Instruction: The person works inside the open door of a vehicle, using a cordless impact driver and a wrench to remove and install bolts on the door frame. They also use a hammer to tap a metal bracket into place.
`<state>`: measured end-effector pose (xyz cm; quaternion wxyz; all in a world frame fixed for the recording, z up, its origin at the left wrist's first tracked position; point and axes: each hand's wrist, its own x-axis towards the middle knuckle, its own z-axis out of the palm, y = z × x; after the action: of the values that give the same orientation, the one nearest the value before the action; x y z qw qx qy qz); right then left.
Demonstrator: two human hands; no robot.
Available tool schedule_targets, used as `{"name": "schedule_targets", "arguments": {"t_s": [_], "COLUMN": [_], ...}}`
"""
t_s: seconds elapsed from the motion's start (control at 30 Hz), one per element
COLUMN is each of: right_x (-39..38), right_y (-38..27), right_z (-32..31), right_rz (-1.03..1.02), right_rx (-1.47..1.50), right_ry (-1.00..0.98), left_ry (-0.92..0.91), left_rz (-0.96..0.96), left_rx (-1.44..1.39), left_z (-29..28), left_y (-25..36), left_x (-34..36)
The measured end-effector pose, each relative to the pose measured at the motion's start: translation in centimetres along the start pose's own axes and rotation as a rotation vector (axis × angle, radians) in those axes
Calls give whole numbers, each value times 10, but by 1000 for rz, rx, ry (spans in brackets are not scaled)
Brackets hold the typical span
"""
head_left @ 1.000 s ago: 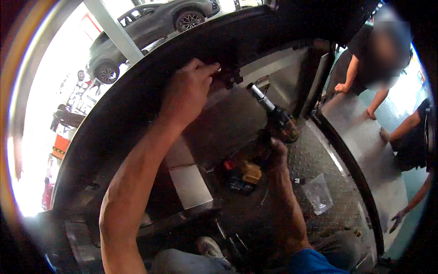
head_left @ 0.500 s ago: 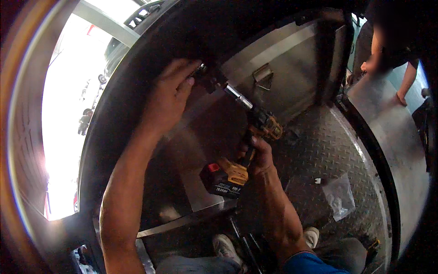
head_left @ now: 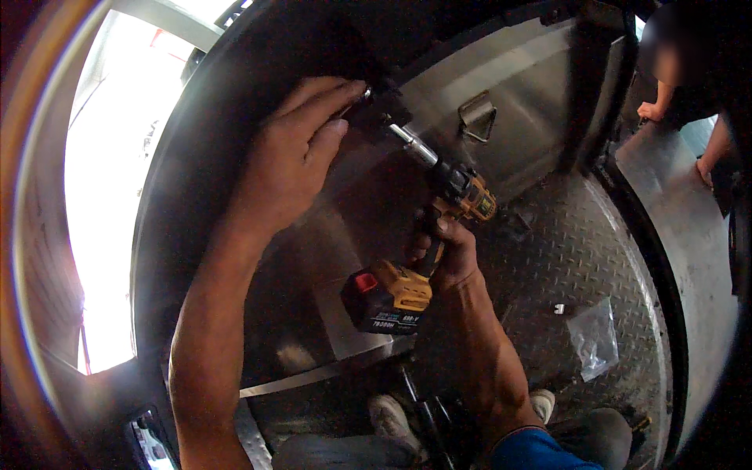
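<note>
My right hand (head_left: 453,252) is wrapped round the grip of a yellow and black cordless impact driver (head_left: 471,196). Its battery (head_left: 380,301) hangs at the lower left, and a long silver socket (head_left: 417,147) points up and left. The socket's tip is close to a dark bracket-like part in shadow; whether they touch I cannot tell. My left hand (head_left: 294,160) reaches up beside that spot, its fingers curled toward a small shiny metal piece (head_left: 366,94) at the fingertips. Shadow hides most of that piece.
A metal panel with a ring-shaped latch (head_left: 478,117) stands behind the driver. On the diamond-plate floor (head_left: 580,254) lie a clear plastic bag (head_left: 594,341) and a small white piece (head_left: 559,309). Another person's hands (head_left: 652,111) show at the upper right, beyond a dark curved edge.
My left hand has shifted slightly up and right, along with the shiny piece. The driver stays in my right hand, its body a little farther right. The view has shifted slightly.
</note>
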<state>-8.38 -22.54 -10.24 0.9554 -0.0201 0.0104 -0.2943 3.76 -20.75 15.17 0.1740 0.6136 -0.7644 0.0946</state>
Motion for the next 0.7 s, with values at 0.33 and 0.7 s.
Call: {"name": "schedule_targets", "arguments": {"t_s": [0.33, 0.7], "right_x": [6, 1], "right_y": [0, 17], "right_z": [7, -4], "right_rz": [-23, 32], "right_rx": [29, 198], "right_ry": [-60, -139], "left_ry": [-67, -79], "left_rz": [-88, -75], "left_rx": [-40, -86], "left_z": [3, 5], "left_y": [-1, -6], "left_x": [-2, 2]}}
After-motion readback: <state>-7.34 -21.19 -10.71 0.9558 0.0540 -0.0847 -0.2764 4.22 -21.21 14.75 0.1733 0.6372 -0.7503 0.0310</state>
